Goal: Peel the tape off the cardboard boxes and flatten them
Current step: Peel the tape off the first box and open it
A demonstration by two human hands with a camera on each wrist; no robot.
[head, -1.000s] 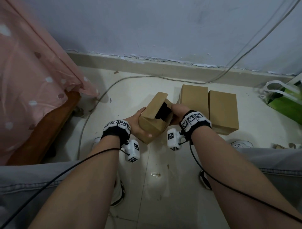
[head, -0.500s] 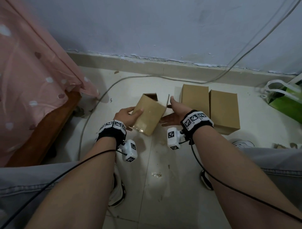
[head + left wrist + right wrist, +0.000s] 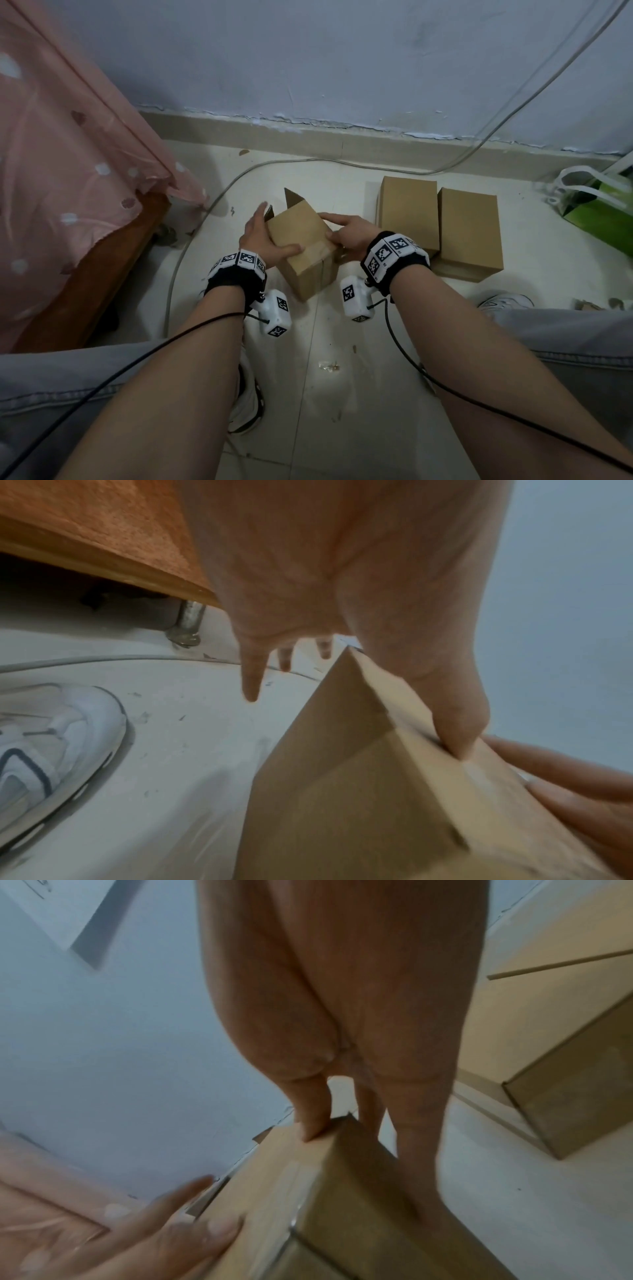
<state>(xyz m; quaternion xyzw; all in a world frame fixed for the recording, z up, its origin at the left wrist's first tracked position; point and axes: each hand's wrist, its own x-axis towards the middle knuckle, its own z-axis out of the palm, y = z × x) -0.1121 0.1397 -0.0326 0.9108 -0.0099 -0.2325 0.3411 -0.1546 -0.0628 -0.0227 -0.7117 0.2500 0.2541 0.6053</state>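
Between the person's knees, in the head view, a small brown cardboard box (image 3: 301, 246) with its far flaps open is held tilted between left hand (image 3: 262, 236) and right hand (image 3: 349, 233). Two closed brown cardboard boxes (image 3: 408, 212) (image 3: 468, 233) lie just right of it. Left wrist view: straight, spread fingers (image 3: 253, 674) flank the box, thumb on its top edge. Right wrist view: straight fingers (image 3: 418, 1164) press its side, thumb on top.

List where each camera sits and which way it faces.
Head: worn on the head, facing down at the floor; both forearms, left hand, right hand and knees show.
Left wrist: under the left wrist, facing along the palm toward box and shoe.
Right wrist: under the right wrist, along the palm toward the box and closed boxes.
Shared: both wrist views show the box.
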